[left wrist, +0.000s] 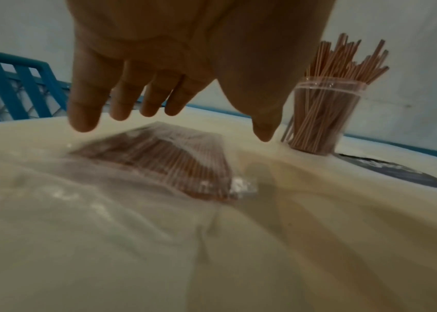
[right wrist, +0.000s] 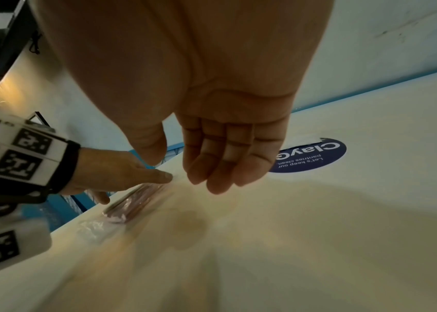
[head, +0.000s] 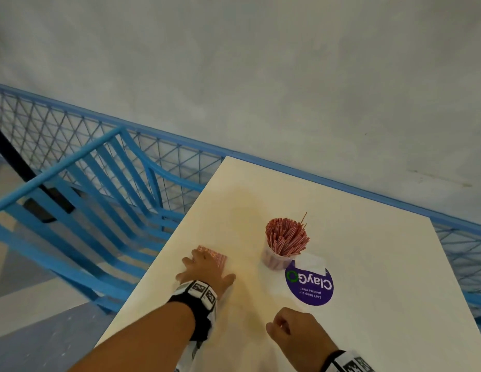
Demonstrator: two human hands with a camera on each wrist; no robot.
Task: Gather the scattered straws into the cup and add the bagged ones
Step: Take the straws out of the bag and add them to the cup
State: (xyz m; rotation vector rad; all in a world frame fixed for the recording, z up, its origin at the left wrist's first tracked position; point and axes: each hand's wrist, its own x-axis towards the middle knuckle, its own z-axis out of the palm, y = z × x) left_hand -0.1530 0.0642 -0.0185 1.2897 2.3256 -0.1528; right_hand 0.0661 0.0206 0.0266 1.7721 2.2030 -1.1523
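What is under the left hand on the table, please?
Under the left hand lies a clear bag of red-striped straws, flat on the table. In the head view the hand covers most of the bag.

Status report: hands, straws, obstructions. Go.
Left hand open, spread over the bag, no grip yet. Right hand idle, holds nothing. Cup upright, full of straws. Nothing between bag and cup.

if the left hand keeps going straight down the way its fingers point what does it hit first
Most likely the bag of straws: the left hand hovers spread just above it, fingers pointing down at the plastic. Whether they already touch is unclear.
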